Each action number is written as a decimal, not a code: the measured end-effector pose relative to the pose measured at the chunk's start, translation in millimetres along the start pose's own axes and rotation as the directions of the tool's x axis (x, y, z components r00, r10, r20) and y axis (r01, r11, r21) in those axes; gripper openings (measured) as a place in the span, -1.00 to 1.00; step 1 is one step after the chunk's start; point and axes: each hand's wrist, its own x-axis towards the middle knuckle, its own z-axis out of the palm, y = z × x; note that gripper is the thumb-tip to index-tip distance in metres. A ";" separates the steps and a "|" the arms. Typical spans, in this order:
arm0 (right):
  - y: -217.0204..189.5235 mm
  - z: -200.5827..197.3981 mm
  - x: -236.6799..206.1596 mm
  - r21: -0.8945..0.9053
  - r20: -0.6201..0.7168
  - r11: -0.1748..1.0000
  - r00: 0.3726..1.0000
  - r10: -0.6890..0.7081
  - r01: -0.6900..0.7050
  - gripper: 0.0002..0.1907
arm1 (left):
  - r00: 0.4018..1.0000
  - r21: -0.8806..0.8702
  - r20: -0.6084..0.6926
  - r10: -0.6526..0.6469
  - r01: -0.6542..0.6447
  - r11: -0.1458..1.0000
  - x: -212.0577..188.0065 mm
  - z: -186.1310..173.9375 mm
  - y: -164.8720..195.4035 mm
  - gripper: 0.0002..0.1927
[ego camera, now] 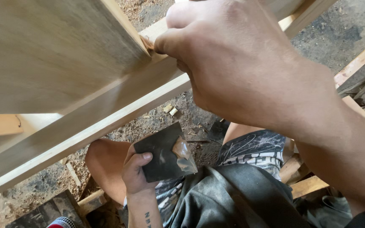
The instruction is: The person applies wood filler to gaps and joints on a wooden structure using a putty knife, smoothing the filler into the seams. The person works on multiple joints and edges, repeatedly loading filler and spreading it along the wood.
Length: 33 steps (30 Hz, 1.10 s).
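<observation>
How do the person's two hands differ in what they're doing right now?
The right hand is raised at the wooden frame, fingertips pinched at the panel's corner; the left hand sits low by the knee. The left hand holds a flat dark square smeared with brownish paste; the right hand shows no tool. Both are bare.

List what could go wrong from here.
The right hand presses a fingertip into the splintery joint between the panel and the rail; a splinter seems possible. The left hand pinches the dark card by one edge only; its brown blob might drop onto the shorts.
</observation>
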 end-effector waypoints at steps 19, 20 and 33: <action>-11.0 9.8 -10.8 0.034 -0.062 0.985 0.984 0.169 -0.167 -0.71 | 0.999 0.009 -0.049 -0.024 0.025 1.000 3.4 -3.3 -5.3 -0.48; -10.9 10.8 -10.1 0.044 -0.059 0.985 0.983 0.171 -0.169 -0.71 | 0.998 0.015 -0.062 -0.023 0.024 1.000 3.7 -3.1 -5.4 -0.47; -35.1 40.8 -20.1 0.457 -0.192 0.817 0.858 0.477 -0.352 -0.77 | 0.988 0.004 -0.149 -0.029 0.030 1.000 6.2 -2.9 -12.3 -0.45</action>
